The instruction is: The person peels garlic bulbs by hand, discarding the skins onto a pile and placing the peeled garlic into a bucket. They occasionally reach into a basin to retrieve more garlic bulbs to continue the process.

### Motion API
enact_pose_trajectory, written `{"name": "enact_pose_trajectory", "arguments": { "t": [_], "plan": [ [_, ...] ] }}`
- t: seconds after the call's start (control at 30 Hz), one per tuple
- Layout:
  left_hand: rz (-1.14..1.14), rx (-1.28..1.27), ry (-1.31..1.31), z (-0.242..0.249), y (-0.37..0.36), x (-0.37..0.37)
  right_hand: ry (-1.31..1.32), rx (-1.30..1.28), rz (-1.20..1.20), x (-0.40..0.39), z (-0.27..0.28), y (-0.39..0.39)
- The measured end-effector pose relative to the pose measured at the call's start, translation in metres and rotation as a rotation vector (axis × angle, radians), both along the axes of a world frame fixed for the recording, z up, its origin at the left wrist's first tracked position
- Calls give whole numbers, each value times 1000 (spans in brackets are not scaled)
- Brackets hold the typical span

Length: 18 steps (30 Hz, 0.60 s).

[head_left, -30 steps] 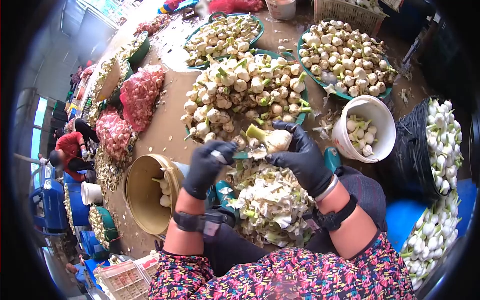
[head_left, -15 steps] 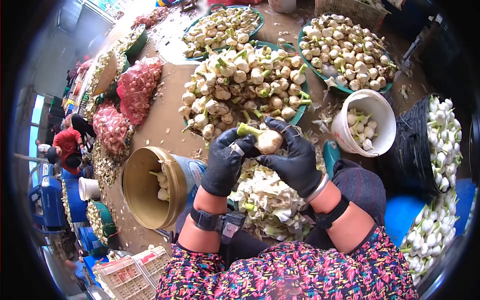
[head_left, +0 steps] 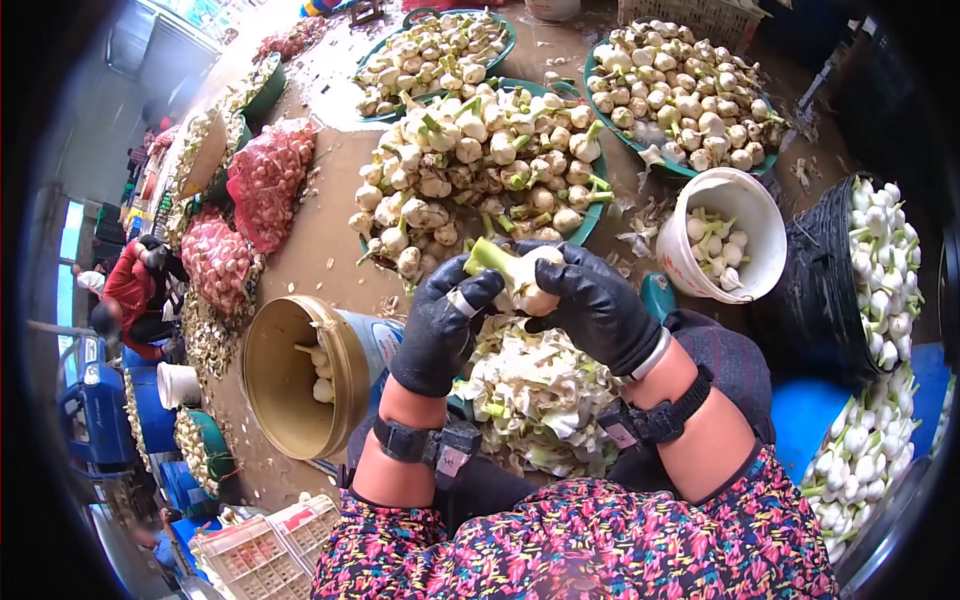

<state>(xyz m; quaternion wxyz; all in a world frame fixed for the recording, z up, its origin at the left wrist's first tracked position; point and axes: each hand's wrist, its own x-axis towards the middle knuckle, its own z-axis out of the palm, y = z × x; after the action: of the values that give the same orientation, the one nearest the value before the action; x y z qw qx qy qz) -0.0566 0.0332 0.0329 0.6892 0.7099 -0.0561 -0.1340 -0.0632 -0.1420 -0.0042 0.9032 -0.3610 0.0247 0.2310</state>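
Observation:
A garlic bulb (head_left: 530,283) with a short green stem is held up between my two black-gloved hands, its stem pointing up and left. The fingers of my left hand (head_left: 437,325) close on the stem side of the bulb. My right hand (head_left: 605,312) grips the round end, thumb below and fingers over the top. Beneath them lies a heap of peeled garlic skins (head_left: 540,400) between my knees. Just beyond my hands stands a green basin (head_left: 603,180) piled with unpeeled, stemmed garlic bulbs (head_left: 470,150).
To the right are a white bucket (head_left: 668,245) with peeled bulbs and a black bag (head_left: 800,270) full of white bulbs. A tipped beige bucket (head_left: 255,400) holds several bulbs on the left. Pink net sacks (head_left: 270,185) and a person in red (head_left: 130,285) are farther left.
The garlic bulb has turned in my hands, and my right fingers have shifted onto its rounded side. The person in red has changed posture. The view has shifted slightly.

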Motion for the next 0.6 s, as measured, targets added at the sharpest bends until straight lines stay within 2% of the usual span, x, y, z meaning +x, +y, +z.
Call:
{"name": "enact_pose_trajectory", "arguments": {
  "t": [0.07,0.13,0.17,0.2,0.27,0.3,0.33,0.4,0.47,0.5,0.53,0.6],
  "plan": [
    [-18,16,2,-1,-2,-1,40,12,-31,-3,4,0],
    [-28,-170,197,-4,0,0,78,25,-62,-4,3,0],
    [-38,-283,264,-2,1,0,139,102,40,-3,1,0],
    [-39,-282,266,-3,4,0,199,178,144,-2,1,-1],
    [-50,124,-33,-9,9,-1,248,173,232,-2,5,-7],
    [-66,128,-196,-13,8,-2,281,239,265,-3,5,-7],
    [-63,127,-191,-14,9,-2,314,302,301,-3,4,-7],
    [-62,424,-370,-15,9,-1,301,339,330,-4,-1,-6],
    [11,432,-451,-16,6,-2,311,190,98,-6,-2,1],
    [57,342,-397,-20,7,-1,260,185,-4,-7,0,3],
    [98,253,-342,-22,8,0,259,186,-6,-9,1,4],
    [37,254,-309,-17,7,3,-194,-251,-131,-11,2,9]
  ]
}}
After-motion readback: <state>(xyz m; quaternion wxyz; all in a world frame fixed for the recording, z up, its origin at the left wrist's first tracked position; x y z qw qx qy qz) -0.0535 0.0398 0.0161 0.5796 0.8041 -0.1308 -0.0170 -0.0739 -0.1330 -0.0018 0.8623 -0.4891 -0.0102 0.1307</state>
